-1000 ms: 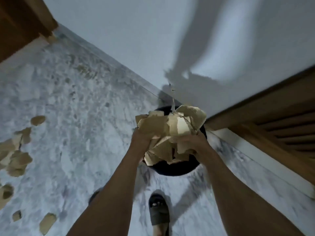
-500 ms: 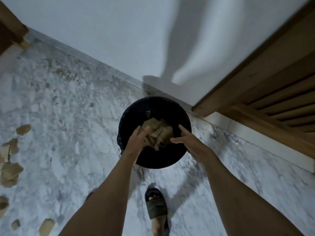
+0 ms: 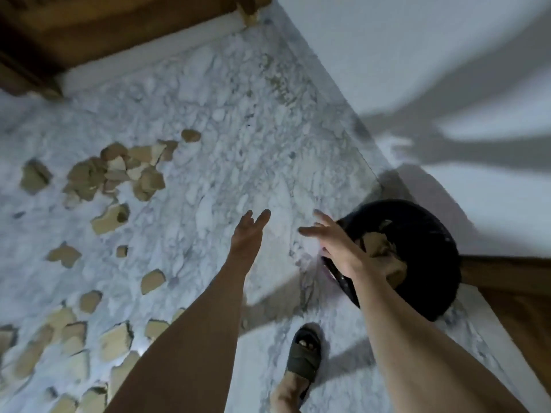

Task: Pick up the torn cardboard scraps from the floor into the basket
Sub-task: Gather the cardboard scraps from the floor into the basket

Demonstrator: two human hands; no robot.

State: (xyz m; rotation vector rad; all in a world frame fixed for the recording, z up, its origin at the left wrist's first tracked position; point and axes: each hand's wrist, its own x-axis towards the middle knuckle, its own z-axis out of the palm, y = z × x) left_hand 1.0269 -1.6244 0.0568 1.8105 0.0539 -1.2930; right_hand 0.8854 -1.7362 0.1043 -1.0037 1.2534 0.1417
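Note:
The black round basket (image 3: 429, 234) stands on the marble floor at the right, against the white wall, with brown cardboard scraps inside (image 3: 377, 244). My right hand (image 3: 337, 245) hovers over its left rim, fingers spread and empty. Left of it, my left hand (image 3: 249, 234) is stretched out flat over bare floor, holding nothing. Several torn cardboard scraps lie on the floor at the left: a heap (image 3: 119, 171) farther off and a looser scatter (image 3: 116, 341) near my left forearm.
Dark wooden furniture (image 3: 89, 34) runs along the top left, and more wood (image 3: 512, 293) sits right of the basket. A white wall (image 3: 417, 55) closes the right side. My sandalled foot (image 3: 304, 356) stands on the floor between my arms.
Both hands let the bundle of scraps drop into the basket and came out empty. My view swung left, so the basket shifted right and the scattered scraps came into sight.

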